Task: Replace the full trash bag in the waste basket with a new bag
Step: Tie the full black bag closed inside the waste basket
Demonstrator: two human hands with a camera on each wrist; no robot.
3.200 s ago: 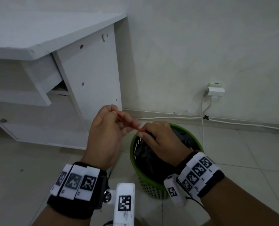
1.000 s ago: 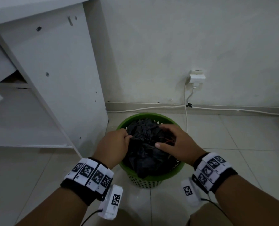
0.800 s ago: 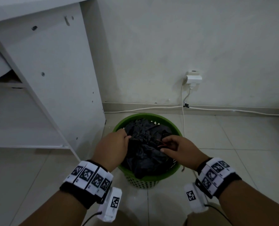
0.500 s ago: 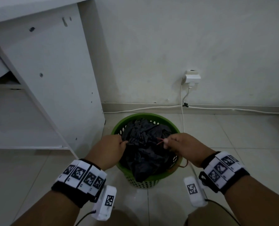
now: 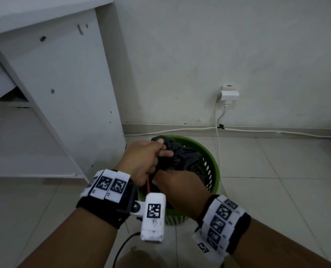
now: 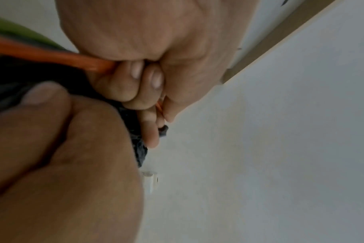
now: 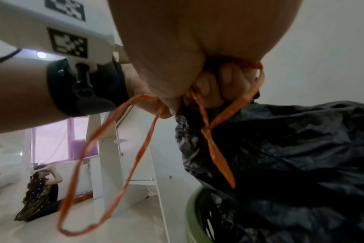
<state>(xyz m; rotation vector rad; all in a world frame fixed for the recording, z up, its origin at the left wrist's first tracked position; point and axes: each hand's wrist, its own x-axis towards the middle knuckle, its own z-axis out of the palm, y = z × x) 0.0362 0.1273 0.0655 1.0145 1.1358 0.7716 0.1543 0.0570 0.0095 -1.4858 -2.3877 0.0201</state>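
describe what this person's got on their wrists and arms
Forearms are bare, no sleeves. Each wrist wears a black strap band carrying white tiles printed with black square codes. A white boxy camera unit with its own code hangs off the left wrist, a dark cable trailing from it.

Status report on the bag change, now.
Left hand grips the black bag's gathered neck. Right hand holds the orange tie. Bag not yet out of the green basket. Nothing blocking.

A crumpled black bag point(image 5: 182, 157) (orange drawstring point(image 7: 114, 164) looping loose) rises bunched from the green perforated basket point(image 5: 212, 172) on the floor.
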